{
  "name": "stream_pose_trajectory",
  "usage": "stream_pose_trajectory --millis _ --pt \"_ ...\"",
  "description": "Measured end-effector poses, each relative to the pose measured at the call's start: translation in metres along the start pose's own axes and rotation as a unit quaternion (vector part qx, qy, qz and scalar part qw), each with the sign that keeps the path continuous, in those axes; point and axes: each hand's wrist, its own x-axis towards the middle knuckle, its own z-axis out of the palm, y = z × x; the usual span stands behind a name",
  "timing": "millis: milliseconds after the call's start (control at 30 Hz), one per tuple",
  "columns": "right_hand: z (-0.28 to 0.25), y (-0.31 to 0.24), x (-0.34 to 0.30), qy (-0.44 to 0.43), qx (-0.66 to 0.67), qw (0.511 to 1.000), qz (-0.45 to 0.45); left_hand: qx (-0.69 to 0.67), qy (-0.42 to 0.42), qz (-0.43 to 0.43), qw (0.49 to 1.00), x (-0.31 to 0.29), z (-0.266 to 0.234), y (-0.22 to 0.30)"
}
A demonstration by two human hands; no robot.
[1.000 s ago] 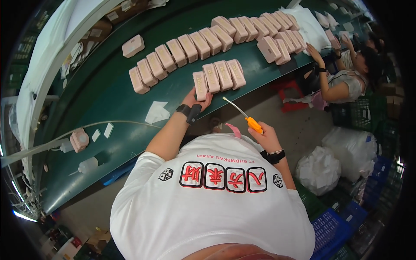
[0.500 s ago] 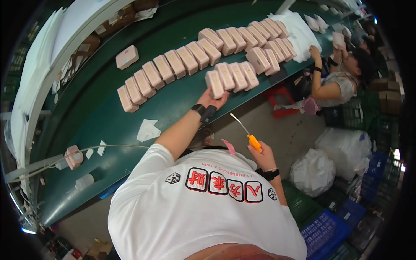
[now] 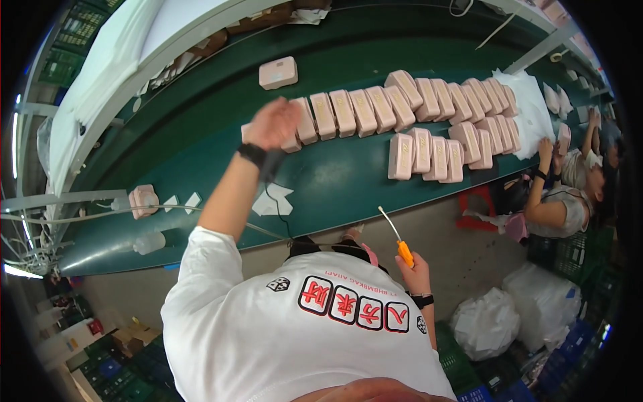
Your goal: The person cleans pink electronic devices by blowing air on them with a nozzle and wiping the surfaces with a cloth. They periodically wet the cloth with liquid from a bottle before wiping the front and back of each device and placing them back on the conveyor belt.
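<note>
My left hand [image 3: 273, 125] is over the left end of a long row of pale pink boxes [image 3: 343, 112], covering part of the boxes there. Motion smears its fingers, so their grip cannot be made out. In my right hand [image 3: 416, 273], held low in front of the table edge, is a screwdriver [image 3: 404, 252] with an orange handle. Its thin shaft points up and away, ending in a pale tip. A shorter group of similar boxes [image 3: 420, 153] stands nearer the table's front edge. One pink box [image 3: 278, 73] lies apart, behind the row.
On the green table [image 3: 335, 191] lie white paper pieces [image 3: 273, 201], a pale bottle [image 3: 149, 242] and another pink box [image 3: 143, 201]. A cable hangs near my left arm. At right, a co-worker [image 3: 562, 204] sits by white sheeting [image 3: 529, 107]; stuffed plastic bags [image 3: 485, 321] stand on the floor.
My left hand has left the nearer group of boxes and moved left to the row's end. The view has shifted, and my right hand still holds the screwdriver.
</note>
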Motion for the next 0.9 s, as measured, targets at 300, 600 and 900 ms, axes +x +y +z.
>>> stream_pose_trajectory --millis 300,600,900 --pt "0.042 -0.033 -0.025 0.026 -0.053 0.997 0.042 -0.043 0.135 0.057 0.988 0.209 -0.077 0.104" --pt "0.049 -0.046 -0.067 0.1 -0.032 0.992 0.067 0.157 0.311 0.167 0.922 0.321 -0.099 0.09" --pt "0.032 -0.062 -0.031 0.05 -0.051 0.997 -0.027 0.099 0.256 0.074 0.959 0.096 0.022 0.08"
